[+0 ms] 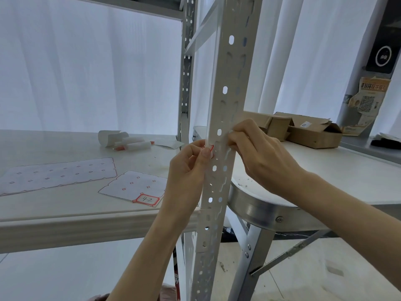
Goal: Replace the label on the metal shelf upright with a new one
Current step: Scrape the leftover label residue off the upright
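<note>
A white perforated metal upright (227,88) runs up the middle of the view. A small red-edged label (208,147) sits on the upright's left edge at hand height. My left hand (188,172) pinches this label between thumb and fingers. On the other side, my right hand (258,153) has its fingertips pressed against the upright's right edge at the same height. On the shelf board lies a backing sheet (132,185) carrying one red-bordered label marked "4-2" (147,200).
A second, longer backing sheet (56,175) lies on the shelf board (65,216) at the left. Curled paper rolls and a red marker (123,141) rest further back. A round metal-rimmed table (260,210) with cardboard boxes (303,131) stands to the right.
</note>
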